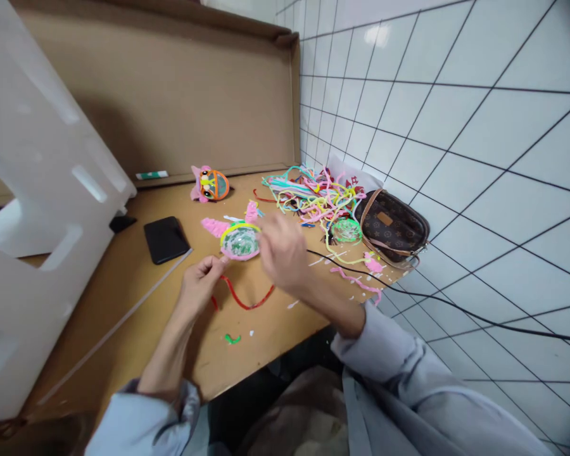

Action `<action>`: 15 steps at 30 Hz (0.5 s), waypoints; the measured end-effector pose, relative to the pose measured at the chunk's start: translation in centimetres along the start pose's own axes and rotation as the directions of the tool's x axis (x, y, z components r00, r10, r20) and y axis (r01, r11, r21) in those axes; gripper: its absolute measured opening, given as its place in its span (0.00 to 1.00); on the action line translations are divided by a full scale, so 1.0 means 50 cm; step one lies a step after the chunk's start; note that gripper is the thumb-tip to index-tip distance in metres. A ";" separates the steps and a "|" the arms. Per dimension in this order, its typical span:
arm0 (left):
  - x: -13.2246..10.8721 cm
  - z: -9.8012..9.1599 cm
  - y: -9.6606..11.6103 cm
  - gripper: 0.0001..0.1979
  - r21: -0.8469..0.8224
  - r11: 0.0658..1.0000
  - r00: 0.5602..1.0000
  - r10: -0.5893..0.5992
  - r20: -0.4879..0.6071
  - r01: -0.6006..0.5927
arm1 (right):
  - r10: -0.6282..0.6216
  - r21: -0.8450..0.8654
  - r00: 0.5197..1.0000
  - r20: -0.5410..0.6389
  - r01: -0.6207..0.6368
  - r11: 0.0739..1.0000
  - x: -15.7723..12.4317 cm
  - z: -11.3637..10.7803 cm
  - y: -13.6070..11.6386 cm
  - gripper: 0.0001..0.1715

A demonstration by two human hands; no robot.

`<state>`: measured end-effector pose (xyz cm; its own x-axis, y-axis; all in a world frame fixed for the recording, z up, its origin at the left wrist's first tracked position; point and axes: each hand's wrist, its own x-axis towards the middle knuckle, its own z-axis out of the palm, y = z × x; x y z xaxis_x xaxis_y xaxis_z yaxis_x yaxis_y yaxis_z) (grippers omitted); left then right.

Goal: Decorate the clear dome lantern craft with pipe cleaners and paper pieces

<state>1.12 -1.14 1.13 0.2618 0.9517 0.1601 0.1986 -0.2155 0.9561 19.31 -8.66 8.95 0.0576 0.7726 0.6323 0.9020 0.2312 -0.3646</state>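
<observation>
An oval craft piece [240, 242] with a yellow and pink pipe-cleaner rim, a green and white middle and two pink ears lies between my hands. My left hand [201, 278] is closed in a pinch at its lower left edge, with a red pipe cleaner [247, 307] at the fingertips. That red strand curves down across the table, and its other end passes toward my right wrist. Over the craft's right edge, my right hand [282, 253] is closed and slightly blurred; whatever its fingers grip is hidden.
A tangled pile of coloured pipe cleaners [313, 193] lies behind, beside a brown patterned bag [394, 225]. A finished-looking animal face [210, 184] lies at the back. A black phone-like slab [166, 239] is at left. A black cable [408, 292] crosses at right. Green scrap [232, 339] lies in front.
</observation>
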 end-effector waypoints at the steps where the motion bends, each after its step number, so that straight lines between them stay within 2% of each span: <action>1: 0.000 0.000 0.002 0.21 0.025 1.000 1.000 0.004 -0.018 -0.004 | 0.057 -0.037 0.995 -0.077 -0.060 0.997 0.052 -0.007 0.013 0.21; 4: 0.000 -0.003 0.010 0.19 0.130 0.991 0.994 -0.009 -0.106 0.022 | 0.258 -0.154 0.929 -0.263 -0.305 0.940 0.205 -0.031 0.100 0.24; 6: 0.000 -0.008 0.015 0.16 0.205 0.978 0.987 -0.010 -0.158 0.043 | 0.399 -0.266 0.863 -0.310 -0.482 0.835 0.269 -0.059 0.181 0.26; 7: 0.001 -0.011 0.016 0.15 0.227 0.973 0.982 -0.003 -0.191 0.047 | 0.466 -0.336 0.827 -0.315 -0.556 0.760 0.285 -0.076 0.222 0.26; 8: 0.002 -0.014 0.017 0.15 0.234 0.971 0.972 0.011 -0.235 0.046 | 0.542 -0.409 0.780 -0.314 -0.626 0.664 0.289 -0.096 0.261 0.27; 10: 0.005 -0.020 0.018 0.15 0.223 0.974 0.952 0.023 -0.304 0.047 | 0.618 -0.556 0.720 -0.316 -0.668 0.494 0.273 -0.136 0.331 0.23; 11: 0.007 -0.023 0.017 0.15 0.213 0.976 0.943 0.020 -0.331 0.054 | 0.647 -0.562 0.694 -0.316 -0.686 0.462 0.258 -0.153 0.361 0.24; 12: 0.009 -0.024 0.016 0.14 0.205 0.977 0.935 0.017 -0.355 0.060 | 0.681 -0.566 0.666 -0.304 -0.702 0.433 0.243 -0.168 0.388 0.28; 14: 0.014 -0.028 0.013 0.14 0.207 0.976 0.931 0.005 -0.364 0.075 | 0.782 -0.641 0.577 -0.236 -0.697 0.321 0.218 -0.185 0.429 0.44; 15: 0.016 -0.031 0.011 0.14 0.223 0.971 0.928 0.002 -0.372 0.087 | 0.792 -0.669 0.564 -0.235 -0.685 0.289 0.209 -0.187 0.443 0.50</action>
<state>-0.01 -0.16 2.17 -0.1077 0.9643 0.2420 0.4262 -0.1751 0.8875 43.91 -0.99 13.90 0.8471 0.4800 0.2281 0.5079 -0.8576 -0.0814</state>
